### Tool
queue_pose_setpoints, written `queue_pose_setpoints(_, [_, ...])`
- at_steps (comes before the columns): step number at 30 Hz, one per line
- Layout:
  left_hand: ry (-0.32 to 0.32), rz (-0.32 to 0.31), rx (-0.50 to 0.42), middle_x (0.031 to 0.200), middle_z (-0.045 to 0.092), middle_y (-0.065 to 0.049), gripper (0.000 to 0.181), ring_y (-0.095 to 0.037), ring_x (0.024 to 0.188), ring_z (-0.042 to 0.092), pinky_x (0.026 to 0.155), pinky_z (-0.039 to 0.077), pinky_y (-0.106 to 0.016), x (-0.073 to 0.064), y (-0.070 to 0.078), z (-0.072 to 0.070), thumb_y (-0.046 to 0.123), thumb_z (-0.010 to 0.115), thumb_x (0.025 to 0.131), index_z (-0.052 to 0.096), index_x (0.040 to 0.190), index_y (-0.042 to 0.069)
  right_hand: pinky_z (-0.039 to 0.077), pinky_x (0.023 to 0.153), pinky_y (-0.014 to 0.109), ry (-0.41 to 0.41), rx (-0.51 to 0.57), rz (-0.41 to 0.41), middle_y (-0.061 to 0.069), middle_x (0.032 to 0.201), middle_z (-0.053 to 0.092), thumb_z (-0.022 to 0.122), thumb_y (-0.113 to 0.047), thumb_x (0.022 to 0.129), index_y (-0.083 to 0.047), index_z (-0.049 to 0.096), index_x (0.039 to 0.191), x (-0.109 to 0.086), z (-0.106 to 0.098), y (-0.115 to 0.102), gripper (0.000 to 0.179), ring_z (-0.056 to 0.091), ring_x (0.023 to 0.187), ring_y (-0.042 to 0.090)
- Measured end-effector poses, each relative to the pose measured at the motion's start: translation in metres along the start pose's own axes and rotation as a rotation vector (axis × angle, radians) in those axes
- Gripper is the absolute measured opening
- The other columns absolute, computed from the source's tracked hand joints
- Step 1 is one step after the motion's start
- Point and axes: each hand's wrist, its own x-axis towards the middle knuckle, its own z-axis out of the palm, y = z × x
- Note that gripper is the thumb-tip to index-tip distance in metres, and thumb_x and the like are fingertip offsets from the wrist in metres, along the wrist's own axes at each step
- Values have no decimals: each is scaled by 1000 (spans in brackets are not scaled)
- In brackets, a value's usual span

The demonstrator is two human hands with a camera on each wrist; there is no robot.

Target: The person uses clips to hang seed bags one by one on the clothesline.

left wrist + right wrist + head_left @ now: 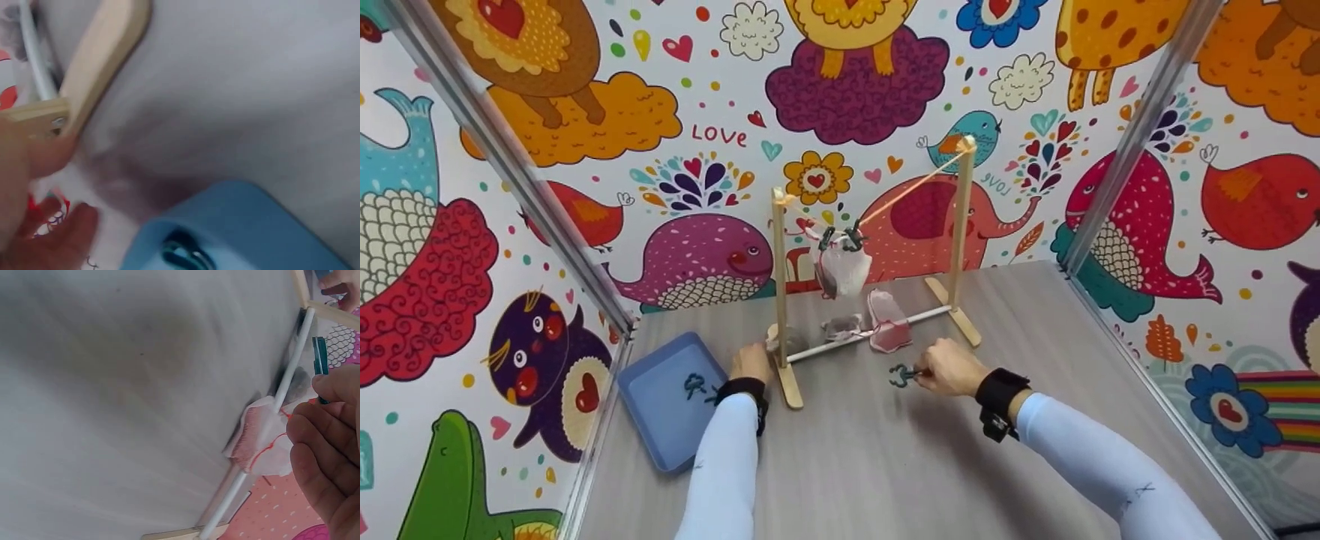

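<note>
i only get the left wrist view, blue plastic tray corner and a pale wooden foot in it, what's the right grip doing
Observer: The right grip pinches a dark green plastic clip.
Operator: ok and is anything hanging up high
Observer: Yes, a small whitish bag-like piece hangs from the thin tan cord strung between two upright pale wooden posts.
Operator: anything lower down
Observer: A flat pink-and-white piece lies at the long white rod; I can't tell whether it's over or under it.
</note>
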Motion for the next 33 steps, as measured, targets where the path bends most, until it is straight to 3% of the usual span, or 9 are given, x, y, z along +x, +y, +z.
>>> queue_pose_setpoints(2, [40,-31,9,108,83,-28,16,-50,100,80,88,65,-63,3,4,-1,5,76,96,83,110,0,39,57,15,-17,-5,4,0,67,75,84,-3,86,-8,81,77,-1,-1,2,11,47,60,-4])
queue_pose_setpoints(4, [46,-62,-9,107,83,-28,15,-51,101,80,88,66,-62,-4,13,-20,6,72,100,84,106,0,42,58,16,-38,6,11,1,70,78,84,-4,88,-8,84,82,-1,-1,1,7,49,61,-4])
queue_pose_setpoints(6, [32,-75,-19,109,83,-28,17,-51,105,79,90,65,-63,-18,28,-53,9,69,105,84,105,0,44,58,16,-54,31,25,2,72,79,84,-4,89,-7,85,84,0,0,-1,6,50,61,-4])
queue_pose_setpoints(14, [167,154,168,106,76,-22,13,-46,96,75,82,65,-62,-34,61,-142,11,74,96,83,96,1,36,54,18,34,10,2,3,63,68,83,-1,90,-6,78,75,21,-23,1,16,43,58,1])
queue_pose_setpoints(17, [153,184,248,99,79,-22,14,-45,88,78,74,66,-61,-46,80,-170,12,74,95,82,90,1,44,53,23,81,-41,25,5,68,76,84,-2,92,-4,83,79,30,-43,3,13,50,58,5])
queue_pose_setpoints(20, [71,188,320,92,80,-22,17,-42,81,79,70,67,-57,-61,102,-189,14,72,96,79,84,3,56,58,34,117,-77,76,10,76,80,84,-4,95,-3,87,88,43,-69,-2,7,60,62,14])
queue_pose_setpoints(23, [-33,200,320,89,78,-17,17,-34,78,76,69,66,-53,-77,125,-197,17,72,94,74,80,8,61,61,44,164,-153,99,12,73,76,80,-4,96,-4,81,83,58,-98,-13,13,62,63,24])
queue_pose_setpoints(26, [-70,250,242,84,78,-12,21,-30,76,74,69,65,-52,-87,149,-192,23,79,90,71,74,12,62,61,49,209,-251,102,14,70,71,77,-4,97,-5,73,79,75,-130,-27,19,64,62,31])
queue_pose_setpoints(33, [40,373,91,80,79,-9,24,-32,73,76,64,63,-53,-90,219,-172,21,79,90,67,70,16,67,67,51,283,-523,78,17,76,75,73,-10,100,1,76,86,113,-187,-53,19,73,70,37])
